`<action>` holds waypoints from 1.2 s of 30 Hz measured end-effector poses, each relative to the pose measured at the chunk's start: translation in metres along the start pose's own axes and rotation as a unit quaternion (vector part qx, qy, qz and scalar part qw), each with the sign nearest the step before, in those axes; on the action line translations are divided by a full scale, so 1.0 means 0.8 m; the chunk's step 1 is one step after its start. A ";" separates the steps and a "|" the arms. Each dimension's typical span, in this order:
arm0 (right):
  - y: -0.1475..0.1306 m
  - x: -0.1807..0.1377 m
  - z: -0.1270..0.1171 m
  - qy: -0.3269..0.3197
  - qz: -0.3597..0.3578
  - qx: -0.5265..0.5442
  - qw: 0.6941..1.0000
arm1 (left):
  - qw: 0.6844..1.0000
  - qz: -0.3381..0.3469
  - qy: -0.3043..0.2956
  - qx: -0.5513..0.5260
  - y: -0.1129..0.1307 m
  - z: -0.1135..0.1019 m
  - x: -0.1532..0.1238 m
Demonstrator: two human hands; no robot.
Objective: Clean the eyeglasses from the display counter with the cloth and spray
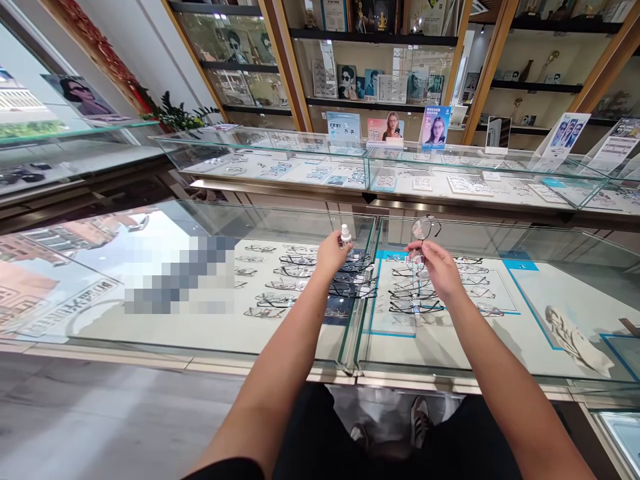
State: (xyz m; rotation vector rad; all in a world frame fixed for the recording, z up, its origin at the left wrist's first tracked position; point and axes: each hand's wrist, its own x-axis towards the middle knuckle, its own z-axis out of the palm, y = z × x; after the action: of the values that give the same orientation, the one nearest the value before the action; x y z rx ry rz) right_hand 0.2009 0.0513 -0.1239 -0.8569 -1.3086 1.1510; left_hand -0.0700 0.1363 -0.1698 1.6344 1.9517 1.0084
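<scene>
Fingers of the left hand (330, 257): closed round a small white bottle (345, 233), roughly upright, top showing above the grip. Fingers of the right hand (443, 270): pinched on one pair of round, thin-rimmed glasses (425, 230), stood on edge, one lens above the grip, the other below. Location: both items are above the glass-topped desk (200, 337), near each other, not touching; spare frames (417, 307) lie in rows beneath its top. Handling, as judged: a light pinch at rim or bridge suits best, skin off the lenses, bottle level and steady.
</scene>
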 end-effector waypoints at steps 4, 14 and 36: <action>-0.001 0.000 0.001 0.001 0.005 -0.002 1.000 | 1.000 0.001 -0.013 0.021 0.001 -0.001 -0.001; 0.003 0.004 -0.002 0.003 -0.010 -0.011 1.000 | 0.999 0.020 0.021 0.026 0.013 -0.003 -0.011; -0.084 -0.387 -0.108 0.317 -0.046 -0.244 0.915 | 0.814 0.566 -0.133 -0.015 0.151 0.069 -0.162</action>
State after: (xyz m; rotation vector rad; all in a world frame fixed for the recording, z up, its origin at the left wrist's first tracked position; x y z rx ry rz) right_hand 0.3260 -0.2510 -0.1542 -1.3763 -1.0691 0.3915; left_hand 0.0804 0.0335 -0.1358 2.7709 0.6205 1.0276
